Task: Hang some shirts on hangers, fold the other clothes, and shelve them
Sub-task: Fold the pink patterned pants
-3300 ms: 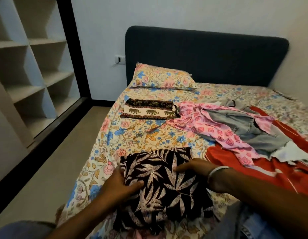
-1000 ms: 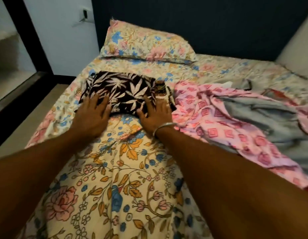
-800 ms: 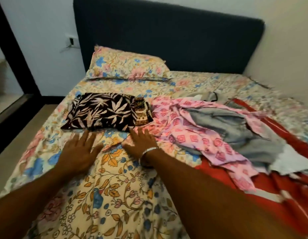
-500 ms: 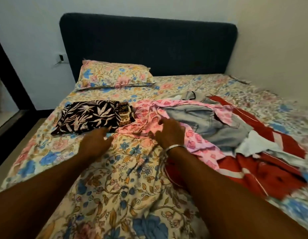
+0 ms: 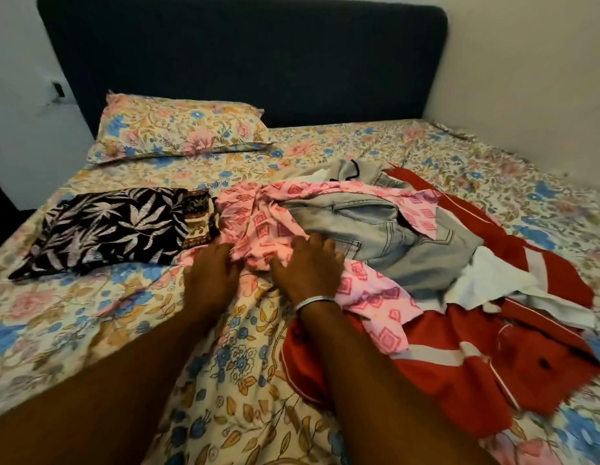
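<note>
A crumpled pink patterned garment lies in the middle of the floral bed. My left hand grips its near left edge, and my right hand, a bangle on the wrist, curls into the bunched cloth beside it. Light blue jeans lie on the pink garment's right part. Under both spreads a red garment with white stripes, with a white cloth on it. To the left, a folded black leaf-print garment sits on a folded elephant-print one.
A floral pillow lies at the bed's head against a dark blue headboard. A white wall runs along the bed's right side. A grey garment peeks out behind the pile.
Both hands set the folded leaf-print garment on the elephant-print one, let go, then moved right onto the pink garment. The left hand has now joined the right on its near edge.
</note>
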Demonstrator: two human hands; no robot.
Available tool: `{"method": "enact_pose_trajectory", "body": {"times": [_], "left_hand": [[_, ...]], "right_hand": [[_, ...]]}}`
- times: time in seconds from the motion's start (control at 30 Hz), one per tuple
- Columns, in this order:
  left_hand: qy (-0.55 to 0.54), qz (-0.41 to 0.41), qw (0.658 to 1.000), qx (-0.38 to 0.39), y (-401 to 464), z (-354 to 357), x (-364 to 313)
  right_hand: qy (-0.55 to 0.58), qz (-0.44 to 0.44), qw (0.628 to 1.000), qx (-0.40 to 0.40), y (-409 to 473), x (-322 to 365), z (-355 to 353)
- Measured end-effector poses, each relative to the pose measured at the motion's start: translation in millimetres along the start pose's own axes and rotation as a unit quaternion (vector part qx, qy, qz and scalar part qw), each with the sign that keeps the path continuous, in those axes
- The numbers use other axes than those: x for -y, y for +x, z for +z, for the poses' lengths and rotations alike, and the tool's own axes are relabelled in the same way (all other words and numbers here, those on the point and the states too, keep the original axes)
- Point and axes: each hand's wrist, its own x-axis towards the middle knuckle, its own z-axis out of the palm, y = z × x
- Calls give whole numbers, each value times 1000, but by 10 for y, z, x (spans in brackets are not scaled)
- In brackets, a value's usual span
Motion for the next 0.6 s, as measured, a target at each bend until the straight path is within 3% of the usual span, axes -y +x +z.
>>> {"method": "enact_pose_trajectory", "body": {"times": [0.17, 0.33, 0.43, 0.5, 0.6], "left_hand": [[-138, -45, 988, -47, -143, -71, 18], [-194, 57, 976, -82, -310, -430, -272], [-227, 96, 964, -97, -478, -771, -475], [-251, 67, 964, -56, -513, -1014, -450], [-346, -26, 937, 36, -552, -1359, -169]], "right_hand": [[27, -14, 999, -15, -27, 170, 1], [138, -113, 984, -22, -204, 504, -128], [259, -114, 958, -48, -341, 740, -173], [267, -140, 953, -13, -404, 829, -222], [181, -206, 959, 74, -521, 880, -326]]}}
